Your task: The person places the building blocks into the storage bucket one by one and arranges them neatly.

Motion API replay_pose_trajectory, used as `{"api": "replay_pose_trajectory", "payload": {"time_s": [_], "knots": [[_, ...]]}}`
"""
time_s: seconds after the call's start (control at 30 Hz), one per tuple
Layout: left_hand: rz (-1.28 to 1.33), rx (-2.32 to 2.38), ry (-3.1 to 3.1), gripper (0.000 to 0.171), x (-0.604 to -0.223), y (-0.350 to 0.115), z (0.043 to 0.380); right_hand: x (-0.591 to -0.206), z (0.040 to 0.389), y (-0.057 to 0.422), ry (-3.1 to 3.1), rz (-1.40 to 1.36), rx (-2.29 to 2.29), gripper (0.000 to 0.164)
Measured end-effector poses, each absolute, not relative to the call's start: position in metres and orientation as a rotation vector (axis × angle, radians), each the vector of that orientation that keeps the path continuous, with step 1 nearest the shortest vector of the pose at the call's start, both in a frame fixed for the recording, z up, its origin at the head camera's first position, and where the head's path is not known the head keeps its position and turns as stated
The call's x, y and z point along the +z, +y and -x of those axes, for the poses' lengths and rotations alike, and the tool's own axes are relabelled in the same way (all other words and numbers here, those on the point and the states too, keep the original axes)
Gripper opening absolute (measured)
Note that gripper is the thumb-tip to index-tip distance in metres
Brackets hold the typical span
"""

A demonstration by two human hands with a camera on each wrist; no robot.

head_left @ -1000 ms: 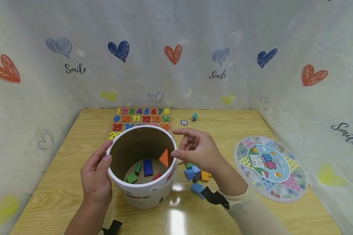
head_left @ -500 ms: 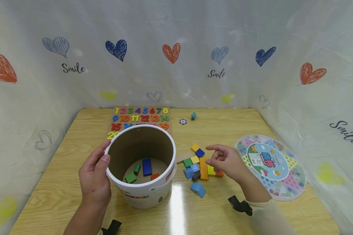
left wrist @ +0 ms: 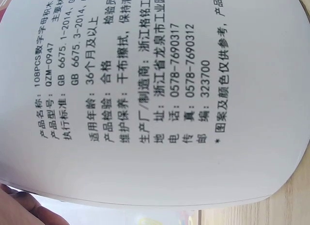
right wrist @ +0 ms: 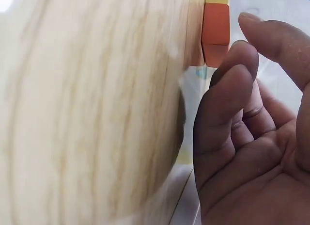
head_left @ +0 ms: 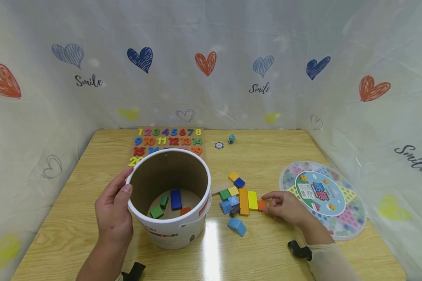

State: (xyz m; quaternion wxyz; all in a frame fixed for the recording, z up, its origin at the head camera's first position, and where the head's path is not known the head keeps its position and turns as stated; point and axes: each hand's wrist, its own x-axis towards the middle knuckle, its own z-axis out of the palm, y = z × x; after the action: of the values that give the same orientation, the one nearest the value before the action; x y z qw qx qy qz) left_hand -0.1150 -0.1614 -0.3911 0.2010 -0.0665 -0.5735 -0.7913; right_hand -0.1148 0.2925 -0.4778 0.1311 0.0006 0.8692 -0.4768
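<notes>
My left hand [head_left: 114, 212] grips the left side of a white bucket [head_left: 176, 239], its thumb near the rim. Printed text on the bucket's wall [left wrist: 116, 171] fills the left wrist view. Inside the bucket lie two green blocks, a blue block [head_left: 176, 199] and an orange-red block [head_left: 185, 211]. My right hand [head_left: 288, 207] hovers at another orange-red block [head_left: 261, 205] on the table, thumb and forefinger spread. A small gap separates the fingertips from that block [right wrist: 216, 24] in the right wrist view. Left of it lie a yellow block [head_left: 253, 200] and an orange block [head_left: 244, 201].
Several loose blocks, including a light blue one [head_left: 237, 226], lie between bucket and right hand. A round Chinese checkers box [head_left: 353, 195] is at the right. Behind the bucket is a number board [head_left: 168, 136]. A chip [head_left: 219, 145] and a small teal toy [head_left: 231, 138] sit farther back.
An orange triangular block pinched by my right hand over the bucket was let go. That hand then moved right and down to the orange-red block. My left hand stays on the bucket.
</notes>
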Motion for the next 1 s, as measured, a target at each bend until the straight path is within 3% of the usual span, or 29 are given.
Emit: {"api": "replay_pose_trajectory", "payload": {"time_s": [0.53,1.0], "knots": [[0.199,-2.221,-1.593,0.034,-0.392,-0.162,0.115,-0.473,0.120,0.292,2.587,0.012,-1.314,0.037],[0.177,-2.206,-1.608,0.034,-0.392,-0.161,0.116,-0.407,0.120,0.255,2.544,0.243,-1.437,0.031]]}}
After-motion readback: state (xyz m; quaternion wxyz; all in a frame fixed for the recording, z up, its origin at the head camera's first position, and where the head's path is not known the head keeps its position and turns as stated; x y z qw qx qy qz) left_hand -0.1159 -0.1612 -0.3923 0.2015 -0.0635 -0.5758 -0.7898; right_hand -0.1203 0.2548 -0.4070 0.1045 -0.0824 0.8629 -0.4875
